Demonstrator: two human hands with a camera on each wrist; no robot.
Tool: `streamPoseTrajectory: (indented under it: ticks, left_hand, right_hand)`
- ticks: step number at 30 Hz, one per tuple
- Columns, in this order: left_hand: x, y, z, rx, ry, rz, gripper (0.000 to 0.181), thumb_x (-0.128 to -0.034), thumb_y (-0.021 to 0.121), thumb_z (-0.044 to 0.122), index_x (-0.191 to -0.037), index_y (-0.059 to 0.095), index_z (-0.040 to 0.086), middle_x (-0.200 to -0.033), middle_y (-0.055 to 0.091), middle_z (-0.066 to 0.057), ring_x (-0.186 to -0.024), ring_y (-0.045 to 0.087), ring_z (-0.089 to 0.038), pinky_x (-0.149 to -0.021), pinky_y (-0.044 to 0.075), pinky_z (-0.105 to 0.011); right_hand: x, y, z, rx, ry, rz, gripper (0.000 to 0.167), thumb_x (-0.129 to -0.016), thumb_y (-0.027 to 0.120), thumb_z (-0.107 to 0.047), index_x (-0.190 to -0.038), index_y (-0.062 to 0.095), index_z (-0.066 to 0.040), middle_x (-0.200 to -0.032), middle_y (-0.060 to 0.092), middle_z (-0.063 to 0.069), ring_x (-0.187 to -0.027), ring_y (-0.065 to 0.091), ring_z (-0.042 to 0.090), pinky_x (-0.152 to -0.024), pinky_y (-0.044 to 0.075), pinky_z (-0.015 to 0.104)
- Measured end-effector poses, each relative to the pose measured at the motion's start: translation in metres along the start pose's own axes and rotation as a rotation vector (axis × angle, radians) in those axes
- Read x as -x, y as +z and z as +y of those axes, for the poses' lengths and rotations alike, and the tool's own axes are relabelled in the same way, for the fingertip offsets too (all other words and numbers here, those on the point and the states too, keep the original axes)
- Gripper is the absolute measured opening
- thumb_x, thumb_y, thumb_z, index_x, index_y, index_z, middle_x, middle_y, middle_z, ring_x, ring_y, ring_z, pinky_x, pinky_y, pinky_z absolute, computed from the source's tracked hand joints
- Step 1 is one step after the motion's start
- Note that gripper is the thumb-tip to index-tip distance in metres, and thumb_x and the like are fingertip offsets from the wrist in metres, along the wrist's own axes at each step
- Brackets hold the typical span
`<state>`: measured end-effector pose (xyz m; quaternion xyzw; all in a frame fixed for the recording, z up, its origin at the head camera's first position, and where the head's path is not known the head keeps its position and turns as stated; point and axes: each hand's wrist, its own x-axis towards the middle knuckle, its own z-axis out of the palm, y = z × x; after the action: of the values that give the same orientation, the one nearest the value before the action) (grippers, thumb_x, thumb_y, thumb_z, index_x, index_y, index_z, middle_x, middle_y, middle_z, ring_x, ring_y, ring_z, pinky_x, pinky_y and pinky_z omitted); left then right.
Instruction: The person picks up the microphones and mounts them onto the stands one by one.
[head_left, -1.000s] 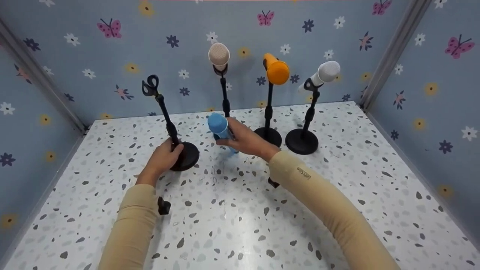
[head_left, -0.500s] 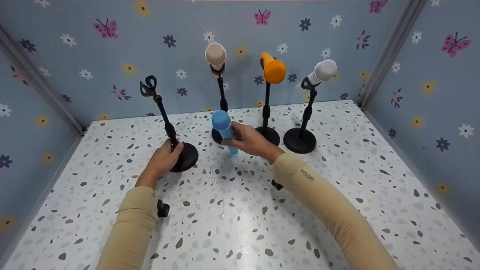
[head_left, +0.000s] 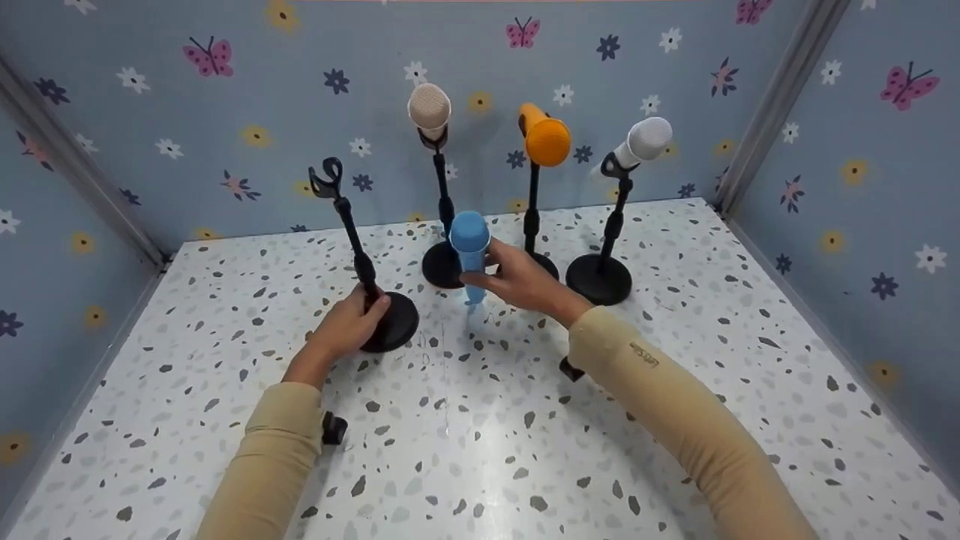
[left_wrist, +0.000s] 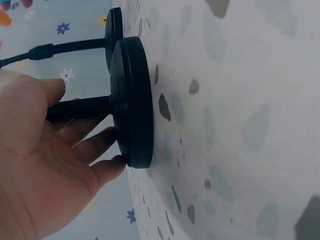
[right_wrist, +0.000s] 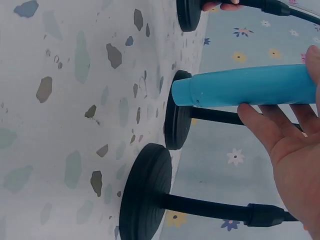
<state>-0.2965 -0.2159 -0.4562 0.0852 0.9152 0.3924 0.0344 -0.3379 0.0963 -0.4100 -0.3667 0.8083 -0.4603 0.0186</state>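
Observation:
My left hand grips the lower pole of a black microphone stand whose clip at the top holds nothing. In the left wrist view the thumb and fingers go round the pole just above the round base. My right hand holds a blue microphone by its body, head up. The right wrist view shows the microphone's lower end held above the table, with fingers curled under it. The blue microphone is apart from the stand in my left hand.
Behind stand three more black stands, bearing a beige microphone, an orange microphone and a white microphone. The speckled table meets a flowered back wall and side walls.
The left hand has shifted the stand a little to the right, its base still low at the table. My right hand has carried the blue microphone slightly right and turned it more upright.

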Motion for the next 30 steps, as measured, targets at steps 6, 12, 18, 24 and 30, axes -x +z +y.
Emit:
streamPoseTrajectory:
  ticks: [6,12,18,24,30]
  left_hand:
    - [0.000,0.011,0.009,-0.008,0.060,-0.034,0.040,-0.1091,0.046,0.035,-0.129,0.050,0.001,-0.126,0.060,-0.025,-0.121,0.056,-0.041,-0.106,0.039,-0.055]
    - [0.001,0.020,0.016,-0.029,0.107,-0.050,0.040,-0.1085,0.048,0.034,-0.129,0.050,0.000,-0.121,0.064,-0.024,-0.115,0.060,-0.039,-0.102,0.043,-0.054]
    - [0.002,0.032,0.025,-0.023,0.151,-0.062,0.035,-0.1072,0.052,0.033,-0.125,0.054,0.004,-0.115,0.066,-0.018,-0.108,0.062,-0.034,-0.098,0.046,-0.051]
    - [0.005,0.047,0.041,-0.036,0.178,-0.084,0.031,-0.1065,0.054,0.032,-0.123,0.056,0.007,-0.113,0.067,-0.016,-0.106,0.064,-0.033,-0.096,0.048,-0.050]
    - [0.004,0.063,0.055,-0.018,0.219,-0.111,0.027,-0.1063,0.054,0.032,-0.122,0.056,0.010,-0.104,0.067,-0.011,-0.096,0.064,-0.028,-0.091,0.050,-0.048]
  right_hand:
    - [0.007,-0.010,-0.012,0.002,-0.044,0.019,0.052,-0.099,0.070,-0.019,-0.144,0.049,-0.006,-0.129,0.065,0.011,-0.111,0.067,0.025,-0.094,0.055,0.039]
    - [0.017,-0.022,-0.024,0.020,-0.021,0.036,0.049,-0.098,0.070,-0.017,-0.140,0.051,-0.003,-0.126,0.066,0.013,-0.110,0.067,0.027,-0.097,0.053,0.044]
    - [0.029,-0.032,-0.038,0.017,-0.018,0.070,0.047,-0.097,0.072,-0.016,-0.139,0.053,-0.006,-0.130,0.064,0.010,-0.117,0.065,0.025,-0.101,0.051,0.044]
    - [0.041,-0.044,-0.054,0.005,-0.054,0.111,0.048,-0.097,0.072,-0.017,-0.140,0.055,-0.007,-0.134,0.064,0.006,-0.124,0.060,0.020,-0.102,0.051,0.042]
    - [0.052,-0.058,-0.075,-0.008,-0.122,0.194,0.048,-0.096,0.073,-0.012,-0.140,0.056,-0.004,-0.137,0.063,0.006,-0.127,0.058,0.020,-0.097,0.054,0.043]
